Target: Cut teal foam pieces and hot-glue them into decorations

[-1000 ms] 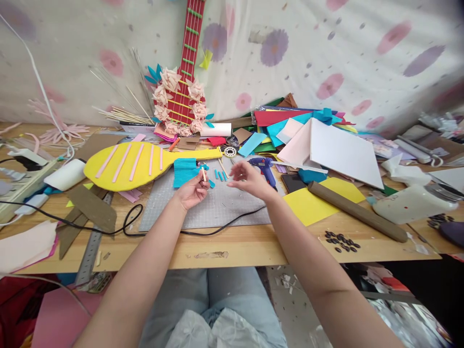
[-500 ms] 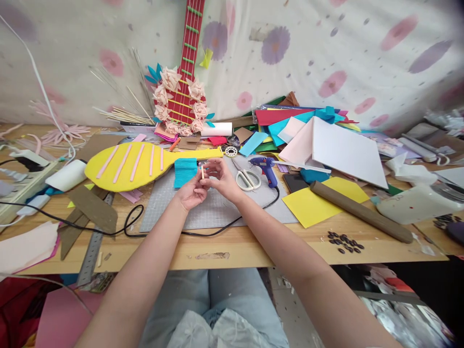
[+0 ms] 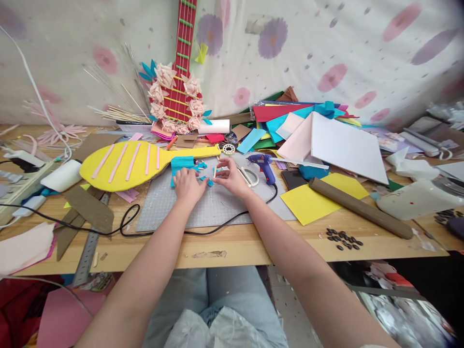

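My right hand [image 3: 232, 180] pinches a short pale stick [image 3: 214, 172], held upright above the grey cutting mat [image 3: 217, 208]. My left hand [image 3: 190, 186] reaches palm down, fingers spread over a square of blue crepe paper [image 3: 181, 161]. Beside its thumb lie small blue paper scraps [image 3: 206, 181]. Just right of my right hand are white-handled scissors [image 3: 251, 177], partly hidden by it. A blue hot glue gun [image 3: 266, 166] lies farther right, its black cord crossing the mat.
A yellow lute-shaped cutout [image 3: 123, 166] with pink strips lies left. Behind stands a red instrument model [image 3: 177, 101] with paper roses. On the right are yellow paper [image 3: 308, 200], a brown roll [image 3: 358, 208] and black oval pieces [image 3: 343, 239]. A metal ruler [image 3: 87, 256] overhangs the front edge.
My hands have parted: the left moved down onto the blue paper, while the right keeps the stick, slightly farther right. Blue scraps now show between them. The view shifted slightly.
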{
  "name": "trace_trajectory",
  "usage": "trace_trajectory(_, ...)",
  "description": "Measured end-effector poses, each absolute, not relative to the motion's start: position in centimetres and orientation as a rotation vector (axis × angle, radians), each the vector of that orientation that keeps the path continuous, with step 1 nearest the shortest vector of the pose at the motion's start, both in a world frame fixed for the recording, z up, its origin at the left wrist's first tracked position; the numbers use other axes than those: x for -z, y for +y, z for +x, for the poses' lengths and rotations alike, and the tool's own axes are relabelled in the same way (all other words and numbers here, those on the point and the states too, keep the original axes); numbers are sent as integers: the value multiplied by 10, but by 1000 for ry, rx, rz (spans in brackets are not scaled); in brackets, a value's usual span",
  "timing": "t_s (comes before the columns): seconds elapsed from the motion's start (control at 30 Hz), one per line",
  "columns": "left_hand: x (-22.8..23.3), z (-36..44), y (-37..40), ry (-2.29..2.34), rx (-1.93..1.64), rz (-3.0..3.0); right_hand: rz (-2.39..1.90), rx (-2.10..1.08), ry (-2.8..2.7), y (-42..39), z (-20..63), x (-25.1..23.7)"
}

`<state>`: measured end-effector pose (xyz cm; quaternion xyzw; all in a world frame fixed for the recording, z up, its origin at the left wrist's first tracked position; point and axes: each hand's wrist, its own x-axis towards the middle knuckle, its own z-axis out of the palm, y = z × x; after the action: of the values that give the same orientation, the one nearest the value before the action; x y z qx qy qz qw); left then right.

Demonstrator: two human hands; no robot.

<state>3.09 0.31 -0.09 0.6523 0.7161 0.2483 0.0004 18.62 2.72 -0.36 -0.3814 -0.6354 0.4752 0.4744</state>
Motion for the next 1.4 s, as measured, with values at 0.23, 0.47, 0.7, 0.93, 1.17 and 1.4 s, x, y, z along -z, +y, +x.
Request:
trace_trajectory(0.23, 4, 42, 1, 2241, -733, 2018, -904, -1255, -1495, 25, 177, 7)
trace_trajectory(0.47, 6, 41, 5, 2063, -875, 1987, -920, -1351, -1384, 24, 178, 6)
trace_trajectory(0.7, 9, 37, 6, 1850, -963, 2019, -955, -1379, -1381, 27, 178, 10)
trace_trajectory(0.93, 10, 36, 5, 1782, -1003, 2057, -968, -1374, -1379, 26, 177, 7)
trace_trajectory(1.17, 7, 38, 5, 1603, -1035, 2112, -1024, -1380, -1328, 23, 174, 1)
trace_trajectory(1.4, 11, 37, 7, 1708, -1042, 2252, -1131, -1348, -1285, 22, 168, 1)
